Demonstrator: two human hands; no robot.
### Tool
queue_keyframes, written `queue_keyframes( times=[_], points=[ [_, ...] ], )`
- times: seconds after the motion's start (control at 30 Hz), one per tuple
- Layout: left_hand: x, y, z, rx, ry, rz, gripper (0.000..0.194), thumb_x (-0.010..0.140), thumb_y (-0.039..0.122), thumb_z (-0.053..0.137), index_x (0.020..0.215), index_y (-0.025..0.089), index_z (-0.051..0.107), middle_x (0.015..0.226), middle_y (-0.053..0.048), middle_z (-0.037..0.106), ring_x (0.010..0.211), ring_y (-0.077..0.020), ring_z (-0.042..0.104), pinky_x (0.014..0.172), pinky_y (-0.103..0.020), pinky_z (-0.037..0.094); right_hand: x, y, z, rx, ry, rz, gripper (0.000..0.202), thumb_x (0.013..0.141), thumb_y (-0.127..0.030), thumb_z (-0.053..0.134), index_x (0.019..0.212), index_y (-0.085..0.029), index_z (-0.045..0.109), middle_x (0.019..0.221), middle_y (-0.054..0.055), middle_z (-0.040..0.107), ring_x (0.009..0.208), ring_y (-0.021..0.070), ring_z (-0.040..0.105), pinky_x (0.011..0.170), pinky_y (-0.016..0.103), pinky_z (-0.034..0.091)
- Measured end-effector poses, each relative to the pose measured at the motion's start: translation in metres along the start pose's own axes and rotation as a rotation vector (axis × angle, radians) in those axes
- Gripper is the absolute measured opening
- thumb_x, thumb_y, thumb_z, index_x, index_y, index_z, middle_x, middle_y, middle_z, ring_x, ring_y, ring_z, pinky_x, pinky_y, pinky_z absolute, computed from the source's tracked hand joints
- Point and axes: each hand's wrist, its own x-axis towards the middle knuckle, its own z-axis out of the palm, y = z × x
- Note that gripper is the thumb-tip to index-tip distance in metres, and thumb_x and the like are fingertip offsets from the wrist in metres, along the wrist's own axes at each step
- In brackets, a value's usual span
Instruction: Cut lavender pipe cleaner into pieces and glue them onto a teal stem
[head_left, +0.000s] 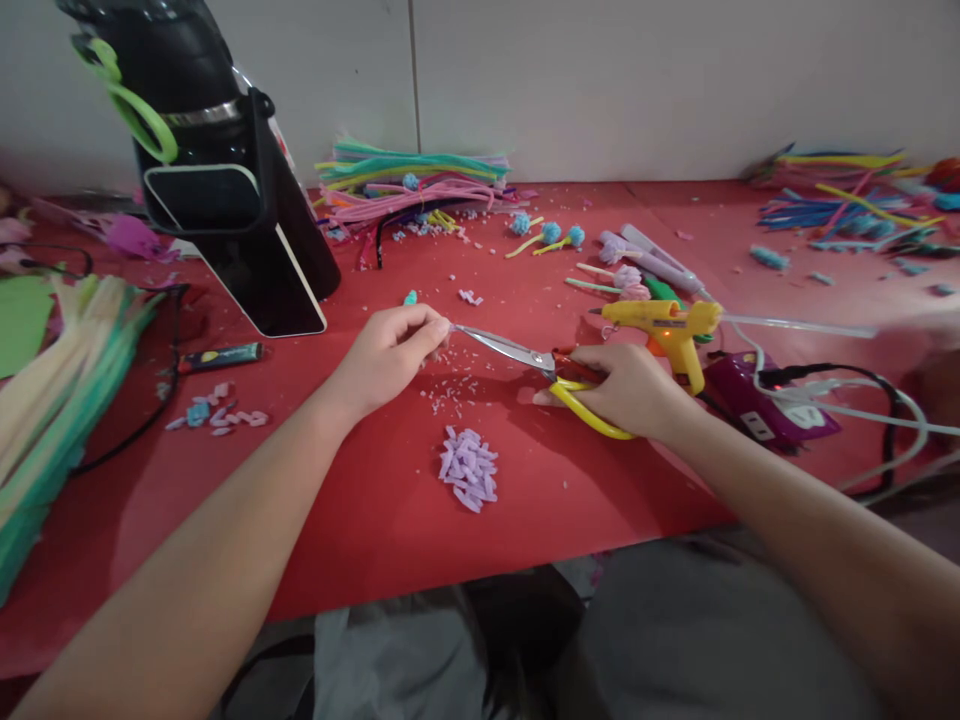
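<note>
My left hand (391, 352) is closed in a pinch on a small lilac pipe cleaner piece (452, 326), mostly hidden by the fingertips. The scissors' (510, 350) blade tips meet it there, blades nearly together. My right hand (628, 388) grips these scissors by their yellow and red handles, fingers wrapped through the loops. Below the blades, tiny pale fluff clippings (452, 392) are scattered on the red table (360, 540). Closer to the front edge lies a heap of short lilac pipe cleaner pieces (469, 468).
A yellow glue gun (664, 318) and purple power strip (765, 400) with cables are on the right. A black bottle (300, 230) with a phone (262, 285) stands at left. Pipe cleaner bundles (412, 185) lie at the back, near blue pompom stems (551, 233). A blurred hand (919, 350) is far right.
</note>
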Motion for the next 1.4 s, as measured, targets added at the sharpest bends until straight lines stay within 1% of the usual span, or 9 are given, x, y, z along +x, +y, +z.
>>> queue_keyframes(
  times=[0.27,0.43,0.6,0.93,1.07,1.23,1.4],
  points=[
    [-0.0003,0.0008,-0.0003,-0.007,-0.011,0.016,0.033,0.095,0.038,0.055,0.068,0.019,0.057,0.065,0.000,0.056,0.061,-0.0127,0.050,0.058,-0.029,0.040,-0.0007,0.0016,-0.0002,0.047,0.004,-0.018,0.071,0.065,-0.089,0.063,0.060,-0.022,0.037,0.059,-0.005,0.030,0.057,0.0110,0.029,0.051,0.029,0.024],
    [-0.0007,0.0027,-0.0009,0.013,-0.008,0.034,0.032,0.095,0.035,0.056,0.068,0.019,0.057,0.065,0.000,0.055,0.061,-0.0125,0.050,0.059,-0.029,0.040,-0.0006,0.0010,-0.0018,0.028,-0.033,0.005,0.074,0.061,-0.091,0.064,0.061,-0.023,0.036,0.060,-0.005,0.030,0.058,0.0114,0.029,0.052,0.030,0.024],
    [-0.0004,0.0035,-0.0007,0.017,-0.008,0.033,0.032,0.095,0.036,0.055,0.068,0.019,0.057,0.065,0.000,0.055,0.061,-0.0127,0.050,0.059,-0.029,0.040,0.0000,0.0009,-0.0026,0.034,-0.050,0.009,0.074,0.060,-0.091,0.064,0.061,-0.023,0.037,0.060,-0.005,0.030,0.058,0.0113,0.029,0.052,0.030,0.024],
    [-0.0008,0.0028,0.0000,-0.002,-0.013,0.022,0.029,0.096,0.033,0.056,0.071,0.018,0.058,0.066,0.000,0.055,0.061,-0.0118,0.050,0.061,-0.029,0.040,0.0008,0.0013,-0.0011,0.017,-0.027,-0.013,0.073,0.062,-0.092,0.062,0.059,-0.022,0.038,0.058,-0.004,0.032,0.058,0.0115,0.030,0.052,0.029,0.025],
    [-0.0007,0.0029,-0.0004,-0.012,-0.015,0.018,0.029,0.096,0.033,0.055,0.071,0.017,0.058,0.066,0.001,0.055,0.062,-0.0114,0.050,0.062,-0.028,0.040,0.0012,0.0022,0.0002,0.010,-0.011,0.006,0.073,0.062,-0.092,0.061,0.059,-0.022,0.040,0.058,-0.004,0.034,0.058,0.0114,0.031,0.052,0.029,0.026],
    [-0.0003,0.0027,-0.0009,-0.027,-0.010,0.013,0.029,0.095,0.032,0.056,0.071,0.017,0.058,0.067,0.001,0.055,0.061,-0.0110,0.050,0.061,-0.028,0.040,-0.0001,0.0029,-0.0006,0.049,-0.016,-0.010,0.072,0.063,-0.089,0.063,0.060,-0.022,0.036,0.059,-0.005,0.028,0.057,0.0108,0.028,0.052,0.029,0.023],
    [-0.0001,0.0011,-0.0006,-0.074,-0.012,-0.012,0.028,0.095,0.032,0.055,0.072,0.017,0.058,0.068,0.000,0.056,0.062,-0.0106,0.050,0.062,-0.027,0.042,-0.0008,0.0022,-0.0013,0.062,-0.028,-0.020,0.073,0.062,-0.090,0.064,0.061,-0.023,0.035,0.060,-0.005,0.031,0.059,0.0109,0.028,0.053,0.029,0.024]
  ],
)
